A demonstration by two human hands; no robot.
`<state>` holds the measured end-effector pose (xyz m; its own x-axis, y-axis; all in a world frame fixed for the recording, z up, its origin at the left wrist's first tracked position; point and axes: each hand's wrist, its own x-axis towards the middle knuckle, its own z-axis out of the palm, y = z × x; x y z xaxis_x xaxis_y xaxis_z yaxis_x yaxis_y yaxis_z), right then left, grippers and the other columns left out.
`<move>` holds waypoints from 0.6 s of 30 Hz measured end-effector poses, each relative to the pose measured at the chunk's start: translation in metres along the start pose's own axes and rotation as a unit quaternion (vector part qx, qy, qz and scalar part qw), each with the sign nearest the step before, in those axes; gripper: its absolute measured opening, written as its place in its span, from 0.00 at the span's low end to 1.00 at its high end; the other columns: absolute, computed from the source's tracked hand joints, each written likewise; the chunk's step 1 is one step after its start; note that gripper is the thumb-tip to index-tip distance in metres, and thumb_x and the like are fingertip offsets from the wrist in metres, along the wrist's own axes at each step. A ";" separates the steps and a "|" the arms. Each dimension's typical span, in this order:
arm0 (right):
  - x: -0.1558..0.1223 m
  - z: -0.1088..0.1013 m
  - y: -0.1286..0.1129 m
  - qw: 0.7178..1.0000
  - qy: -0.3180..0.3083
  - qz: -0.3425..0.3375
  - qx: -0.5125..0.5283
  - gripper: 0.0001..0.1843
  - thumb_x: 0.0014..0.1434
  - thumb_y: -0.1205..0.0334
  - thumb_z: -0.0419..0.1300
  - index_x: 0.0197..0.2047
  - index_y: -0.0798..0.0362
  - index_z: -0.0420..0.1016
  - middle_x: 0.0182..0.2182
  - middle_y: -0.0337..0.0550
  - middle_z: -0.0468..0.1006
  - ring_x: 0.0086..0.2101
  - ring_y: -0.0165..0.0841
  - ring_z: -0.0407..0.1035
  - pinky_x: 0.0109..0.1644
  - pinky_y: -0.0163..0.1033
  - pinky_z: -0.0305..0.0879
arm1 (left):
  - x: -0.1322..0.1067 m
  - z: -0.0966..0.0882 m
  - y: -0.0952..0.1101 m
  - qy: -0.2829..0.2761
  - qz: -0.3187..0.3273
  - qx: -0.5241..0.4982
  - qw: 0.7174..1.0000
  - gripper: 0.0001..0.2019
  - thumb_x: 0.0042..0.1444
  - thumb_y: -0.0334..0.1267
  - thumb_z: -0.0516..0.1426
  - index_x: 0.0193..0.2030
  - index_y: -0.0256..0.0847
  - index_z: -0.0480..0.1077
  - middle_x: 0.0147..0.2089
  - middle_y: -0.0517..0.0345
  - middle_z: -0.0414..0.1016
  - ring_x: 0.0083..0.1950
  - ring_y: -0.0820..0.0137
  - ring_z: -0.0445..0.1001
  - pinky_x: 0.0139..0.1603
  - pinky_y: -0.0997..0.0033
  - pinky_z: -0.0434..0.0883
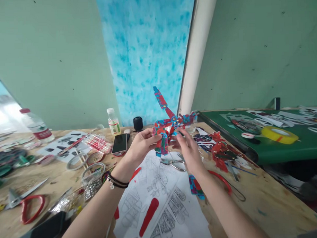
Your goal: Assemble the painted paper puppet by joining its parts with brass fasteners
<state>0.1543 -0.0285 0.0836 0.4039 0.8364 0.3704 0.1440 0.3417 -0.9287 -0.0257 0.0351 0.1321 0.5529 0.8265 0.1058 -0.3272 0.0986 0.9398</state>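
A red-and-blue jointed cutout puppet (169,113), its painted flat parts joined by small gold fasteners, is held up over the table. My left hand (143,142) pinches a part at its lower left between thumb and fingers. My right hand (187,147) has its fingers curled at the lower right of the puppet, around a small blue part; the fingertips are partly hidden. Below the hands, pliers (173,163) lie on a white sheet with pencil drawings (135,203). A loose red-and-blue piece (196,187) sits beside my right forearm, and a red strip (148,216) rests on the sheet.
Red-handled scissors (33,206), tape rings (76,161), bead bags (93,187) and a phone (120,144) crowd the left. Two bottles (113,122) stand at the back. Red cutouts (219,150) lie right, before a green surface (269,153) bearing yellow tape (280,135).
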 end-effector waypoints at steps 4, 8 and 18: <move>0.015 -0.005 -0.042 0.990 0.038 -0.093 -0.095 0.20 0.67 0.41 0.61 0.49 0.49 0.77 0.28 0.39 0.78 0.28 0.36 0.75 0.30 0.38 0.72 | -0.013 0.014 0.014 -0.006 0.038 0.014 0.999 0.13 0.52 0.38 0.73 0.38 0.39 0.75 0.34 0.61 0.78 0.32 0.76 0.75 0.37 0.74 0.74; 0.034 -0.004 -0.068 0.982 0.011 -0.153 -0.113 0.15 0.67 0.45 0.62 0.40 0.48 0.77 0.24 0.35 0.73 0.24 0.32 0.69 0.26 0.36 0.65 | -0.023 0.019 0.022 -0.008 0.062 0.043 0.997 0.11 0.54 0.39 0.71 0.37 0.39 0.74 0.32 0.61 0.77 0.30 0.75 0.74 0.34 0.74 0.72; 0.063 0.031 -0.141 0.938 -0.118 -0.284 -0.158 0.20 0.69 0.43 0.60 0.52 0.47 0.84 0.28 0.32 0.79 0.27 0.23 0.73 0.30 0.28 0.64 | -0.029 0.015 0.039 0.033 0.059 0.016 0.998 0.12 0.54 0.39 0.70 0.41 0.43 0.74 0.35 0.63 0.77 0.36 0.72 0.79 0.40 0.71 0.78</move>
<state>0.1320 -0.0106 0.2386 -0.0243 0.6422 0.7662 0.5515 0.6478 -0.5255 -0.0432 0.0068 0.1702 0.4605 0.8659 0.1955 -0.3616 -0.0181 0.9322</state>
